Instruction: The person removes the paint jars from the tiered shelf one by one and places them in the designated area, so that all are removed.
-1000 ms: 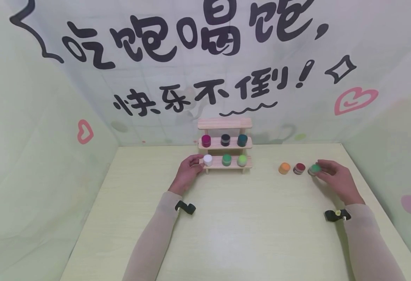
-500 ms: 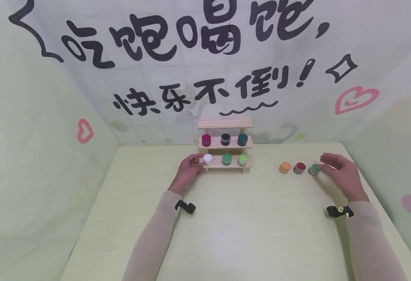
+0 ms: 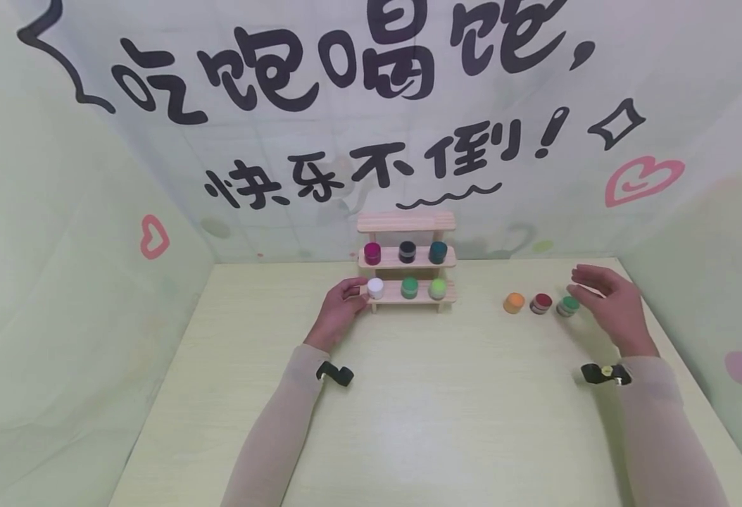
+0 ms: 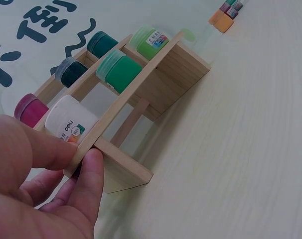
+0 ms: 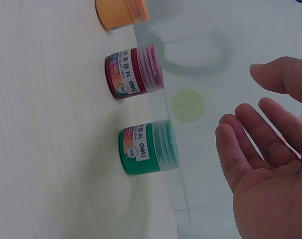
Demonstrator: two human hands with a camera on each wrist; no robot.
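At the left end of a small wooden tiered shelf (image 3: 405,222), my left hand (image 3: 338,314) pinches the lowest board, thumb above and fingers below, beside the white paint jar (image 4: 69,119). Also on that tier are a green paint jar (image 3: 409,288) and a light green one (image 3: 438,288). Magenta (image 3: 372,253), black (image 3: 407,253) and teal (image 3: 438,253) jars stand one tier up. My right hand (image 3: 618,313) hovers with nothing in it, fingers spread from the thumb, just right of a second green paint jar (image 5: 146,148), apart from it.
Left of that second green jar, a dark red paint jar (image 3: 541,303) and an orange one (image 3: 514,303) stand in a row on the pale table (image 3: 447,408). A printed cloth (image 3: 320,141) hangs behind the shelf, with cloth along both sides.
My right hand has let go of the second green jar and drawn up and away from it. That jar stays on the table. The left hand keeps its place on the shelf.
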